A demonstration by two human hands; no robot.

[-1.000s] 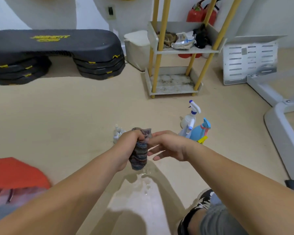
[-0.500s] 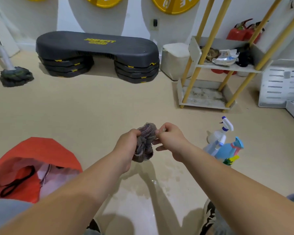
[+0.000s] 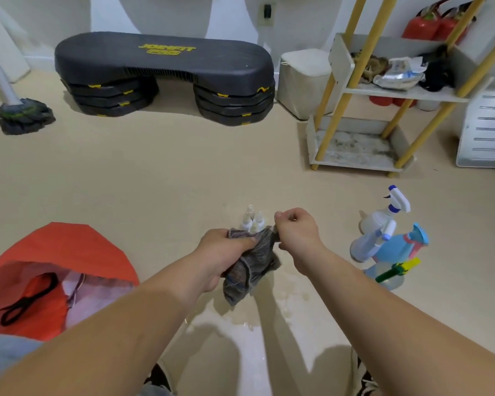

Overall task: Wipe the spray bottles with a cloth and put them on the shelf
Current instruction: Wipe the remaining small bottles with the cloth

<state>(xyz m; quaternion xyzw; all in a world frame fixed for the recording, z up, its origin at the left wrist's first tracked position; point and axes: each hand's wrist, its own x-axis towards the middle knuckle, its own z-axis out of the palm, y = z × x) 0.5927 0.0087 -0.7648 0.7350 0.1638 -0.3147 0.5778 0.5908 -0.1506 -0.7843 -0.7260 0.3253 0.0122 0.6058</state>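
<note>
Left hand (image 3: 222,252) grips a bunched grey cloth (image 3: 253,262); right hand (image 3: 295,231) pinches its upper corner. Spray bottles (image 3: 383,238) stand right of the grip.

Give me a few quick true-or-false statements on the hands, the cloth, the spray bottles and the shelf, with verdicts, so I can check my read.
1. The left hand and the right hand both have a grip on the cloth. True.
2. The spray bottles stand on the shelf. False: they stand on the floor, in front of the shelf, to the person's right.
3. The shelf's bottom tier holds no bottle. True.
4. The orange bag lies to the right of the hands. False: it lies to their left.
5. A mop head rests on the floor at the far left. True.
</note>
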